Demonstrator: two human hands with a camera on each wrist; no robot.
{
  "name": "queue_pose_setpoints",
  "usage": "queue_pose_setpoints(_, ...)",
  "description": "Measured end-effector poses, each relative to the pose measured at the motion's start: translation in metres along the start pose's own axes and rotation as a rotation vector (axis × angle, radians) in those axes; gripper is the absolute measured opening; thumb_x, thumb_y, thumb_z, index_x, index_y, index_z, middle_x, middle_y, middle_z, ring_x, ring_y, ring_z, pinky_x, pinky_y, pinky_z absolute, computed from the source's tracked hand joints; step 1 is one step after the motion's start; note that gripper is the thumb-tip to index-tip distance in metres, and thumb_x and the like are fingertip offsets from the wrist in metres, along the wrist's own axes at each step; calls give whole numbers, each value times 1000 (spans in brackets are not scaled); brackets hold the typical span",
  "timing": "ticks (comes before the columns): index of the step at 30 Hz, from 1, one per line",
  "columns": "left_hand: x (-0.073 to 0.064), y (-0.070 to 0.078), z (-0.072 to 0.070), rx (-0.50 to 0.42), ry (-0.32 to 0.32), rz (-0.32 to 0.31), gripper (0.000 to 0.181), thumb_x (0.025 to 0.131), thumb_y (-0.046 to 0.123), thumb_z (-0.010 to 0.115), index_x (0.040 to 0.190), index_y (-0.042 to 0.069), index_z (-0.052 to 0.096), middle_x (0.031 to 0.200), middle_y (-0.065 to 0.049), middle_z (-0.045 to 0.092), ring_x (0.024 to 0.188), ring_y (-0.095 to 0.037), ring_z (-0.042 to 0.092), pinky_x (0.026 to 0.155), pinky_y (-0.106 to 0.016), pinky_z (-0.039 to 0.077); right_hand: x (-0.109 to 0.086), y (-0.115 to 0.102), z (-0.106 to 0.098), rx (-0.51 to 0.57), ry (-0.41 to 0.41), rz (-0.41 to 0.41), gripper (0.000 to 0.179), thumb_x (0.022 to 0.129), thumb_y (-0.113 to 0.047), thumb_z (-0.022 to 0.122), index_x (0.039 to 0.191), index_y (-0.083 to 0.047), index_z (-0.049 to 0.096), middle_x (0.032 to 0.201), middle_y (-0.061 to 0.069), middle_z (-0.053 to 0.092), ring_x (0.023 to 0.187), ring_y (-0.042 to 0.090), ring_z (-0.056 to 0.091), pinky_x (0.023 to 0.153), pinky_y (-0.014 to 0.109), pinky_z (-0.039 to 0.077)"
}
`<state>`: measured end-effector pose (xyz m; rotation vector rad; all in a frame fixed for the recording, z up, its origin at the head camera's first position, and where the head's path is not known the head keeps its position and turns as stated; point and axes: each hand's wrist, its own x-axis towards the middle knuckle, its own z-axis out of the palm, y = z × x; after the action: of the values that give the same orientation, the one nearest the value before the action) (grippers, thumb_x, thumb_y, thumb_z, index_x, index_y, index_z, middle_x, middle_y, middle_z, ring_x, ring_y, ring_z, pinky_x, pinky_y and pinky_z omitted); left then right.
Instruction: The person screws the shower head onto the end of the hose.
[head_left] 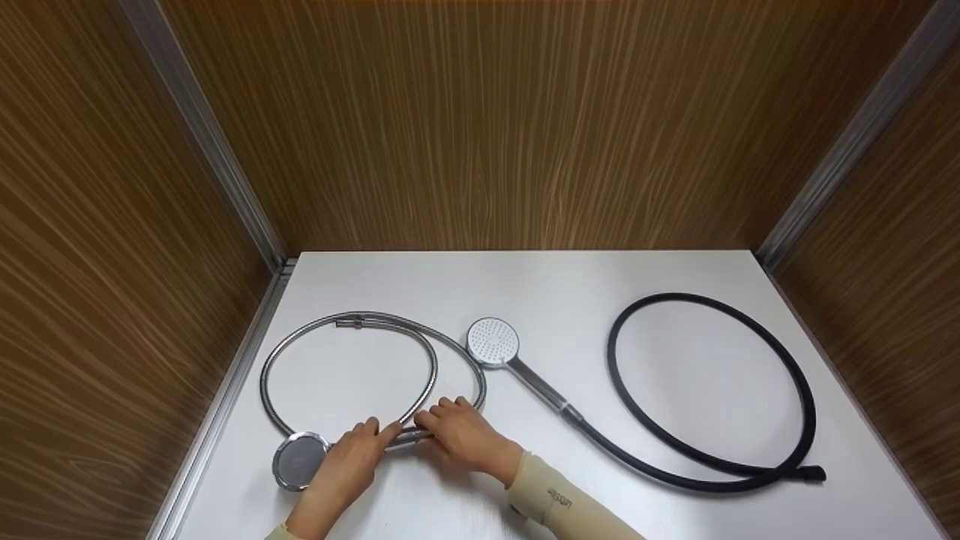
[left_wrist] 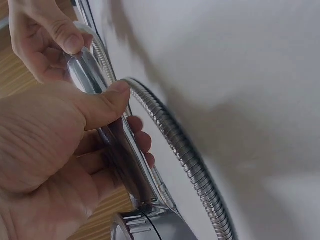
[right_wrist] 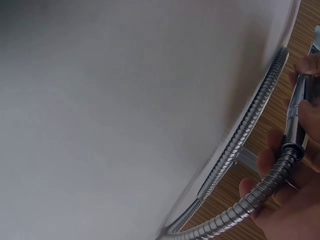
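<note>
A chrome hand shower head (head_left: pixel 298 460) lies face up at the front left of the white table. My left hand (head_left: pixel 346 465) grips its handle (left_wrist: pixel 125 160), thumb on top and fingers curled beneath. At the handle's end, my right hand (head_left: pixel 466 441) holds the metal hose's smooth chrome end fitting (right_wrist: pixel 292 122), which meets the handle. From there the ribbed metal shower hose (right_wrist: pixel 250 200) runs across the right hand's fingers. In the head view the hose (head_left: pixel 266 375) loops behind both hands, its free end fitting (head_left: pixel 349 324) lying at the back of the loop.
A second shower head (head_left: pixel 493 341) with a white spray face lies mid-table, joined to a black hose (head_left: pixel 808 420) coiled on the right. Wood-grain panels (head_left: pixel 517 127) enclose the white table (head_left: pixel 555 281) at the back and both sides.
</note>
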<state>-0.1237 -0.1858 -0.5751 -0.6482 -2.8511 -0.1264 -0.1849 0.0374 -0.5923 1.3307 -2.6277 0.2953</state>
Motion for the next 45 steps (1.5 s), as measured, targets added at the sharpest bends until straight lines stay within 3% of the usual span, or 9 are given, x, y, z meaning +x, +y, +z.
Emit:
queue_pose_setpoints(10, -2, 0, 8, -63, -27, -17, 46, 79, -3, 81, 119, 14, 65, 86, -9, 59, 68, -26, 60, 54, -39, 50, 0, 1, 6, -3, -37, 4, 22, 102, -36, 66, 115, -18, 66, 95, -4, 72, 87, 14, 62, 75, 25, 42)
queue_pose_setpoints(18, -4, 0, 11, -91, -43, -5, 48, 79, 4, 83, 123, 14, 67, 89, -9, 60, 74, -26, 60, 61, -41, 52, 0, 0, 6, 5, -59, 8, 24, 100, -41, 67, 109, -19, 66, 91, -5, 71, 84, 13, 60, 72, 24, 37)
queue_pose_setpoints(27, -6, 3, 15, -77, -58, -10, 50, 77, 9, 87, 122, 15, 66, 94, -10, 66, 80, -27, 64, 69, -42, 56, -1, 1, 7, 21, -86, 16, 25, 99, -43, 68, 108, -20, 67, 88, -6, 70, 81, 12, 57, 69, 22, 33)
queue_pose_setpoints(35, -5, 5, 16, -61, -77, -20, 51, 77, 6, 86, 124, 11, 69, 93, -9, 64, 79, -26, 63, 69, -41, 56, -2, 2, 7, 26, -56, 8, 25, 98, -44, 69, 106, -20, 69, 86, -6, 69, 79, 11, 56, 69, 21, 32)
queue_pose_setpoints(41, -4, 9, 16, -51, -97, -48, 46, 80, 9, 85, 124, 7, 71, 96, -11, 67, 81, -26, 66, 70, -41, 58, -2, 1, 7, 37, -62, 17, 25, 99, -41, 69, 111, -19, 70, 92, -4, 73, 83, 13, 61, 70, 23, 36)
queue_pose_setpoints(45, -4, 11, 16, -35, -74, -45, 40, 82, 8, 84, 119, 3, 72, 96, -13, 68, 82, -28, 67, 70, -43, 58, -2, 1, 7, 31, -65, 18, 25, 100, -40, 69, 113, -19, 71, 94, -4, 73, 85, 14, 62, 71, 24, 39)
